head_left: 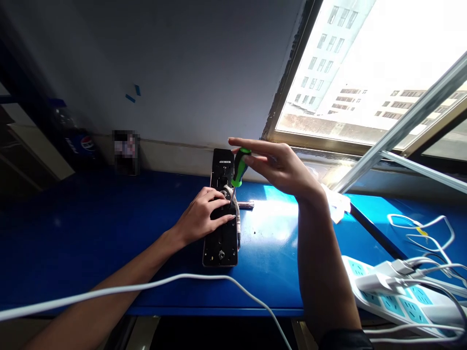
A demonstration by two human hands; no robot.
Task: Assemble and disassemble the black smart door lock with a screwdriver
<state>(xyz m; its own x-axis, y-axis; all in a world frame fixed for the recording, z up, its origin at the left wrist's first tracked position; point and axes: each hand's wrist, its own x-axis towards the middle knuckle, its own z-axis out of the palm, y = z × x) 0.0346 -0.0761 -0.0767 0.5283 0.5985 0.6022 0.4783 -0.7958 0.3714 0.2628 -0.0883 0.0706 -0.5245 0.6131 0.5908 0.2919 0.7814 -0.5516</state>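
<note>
A long black panel (pixel 221 238), which looks like the back of an electronic door lock, lies on the blue table (pixel 156 209). My left hand (pixel 200 214) rests across its middle, the fingertips pressing it down close to the screwdriver's tip. My right hand (pixel 282 167) pinches the green and black handle of a screwdriver (pixel 239 167) between thumb and fingers, with the index finger stretched out above. The shaft leans down onto the panel; its tip is partly hidden by my left fingers. A pale sleeved cable (pixel 238 214) runs along the panel's right edge.
A small brownish rod (pixel 246 205) lies right of the panel. A white power strip (pixel 394 296) with plugs and cords fills the right front. One white cable (pixel 182 276) crosses the foreground. A Pepsi bottle (pixel 78 138) stands back left; a metal frame (pixel 397 126) slants before the window.
</note>
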